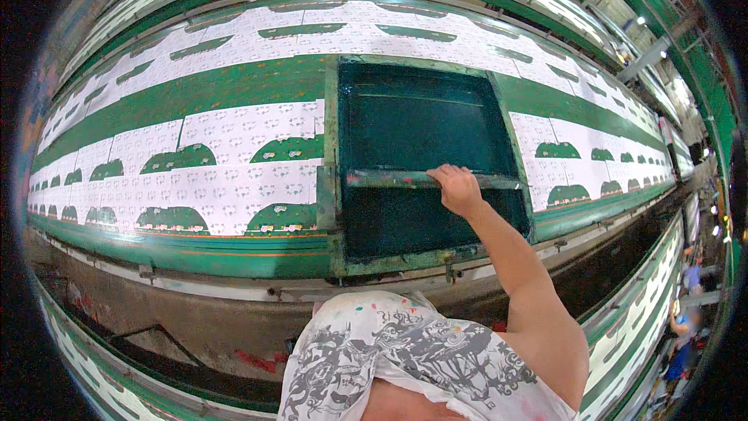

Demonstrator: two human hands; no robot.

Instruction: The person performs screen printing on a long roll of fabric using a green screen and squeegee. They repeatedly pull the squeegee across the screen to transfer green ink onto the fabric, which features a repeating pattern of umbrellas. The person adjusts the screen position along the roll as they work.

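Note:
A screen-printing frame (330, 117) with dark blue-green mesh (425, 129) lies flat on the long green table in front of me. Across it runs a squeegee (389, 179), a long bar spanning nearly the frame's width. My right hand (460, 189) is closed over the top edge of the squeegee, right of its middle, with the arm reaching in from the right. My left hand is out of view. White printed fabric pieces (249, 129) with a small repeated pattern lie in rows on both sides of the frame; whatever is under the mesh is hidden.
The green table (210, 253) stretches far to both sides, with a metal rail (226, 290) along its near edge. Similar tables with white pieces stand beyond it and behind me. People (682, 323) are at the far right, blurred. A steel post (647, 58) rises at the upper right.

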